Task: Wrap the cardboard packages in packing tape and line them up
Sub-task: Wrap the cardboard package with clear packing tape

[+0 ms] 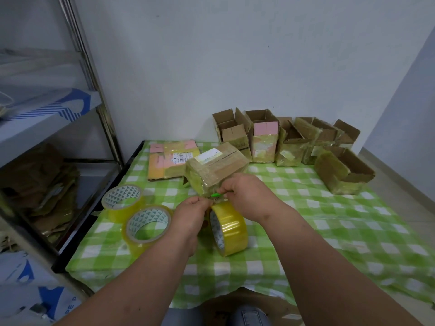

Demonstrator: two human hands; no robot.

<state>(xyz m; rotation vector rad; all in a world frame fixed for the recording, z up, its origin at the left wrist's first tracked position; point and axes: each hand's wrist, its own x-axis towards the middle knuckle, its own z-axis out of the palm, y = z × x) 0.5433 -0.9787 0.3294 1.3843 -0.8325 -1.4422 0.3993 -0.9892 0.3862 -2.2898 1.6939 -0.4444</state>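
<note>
Package (216,167) glossy with yellowish tape

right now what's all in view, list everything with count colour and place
tape rolls: 3, yellowish clear, near left of table; one upright under the hands, two lying left
wrapped box: 1, brown, table centre
open boxes: about 6, brown, back right
flat boxes: a stack, pink and brown, back left
tablecloth: 1, green-white check
green tool: 1, in right hand
shelf: 1, metal, left
left hand: pinching tape
right hand: pinching tool
</note>
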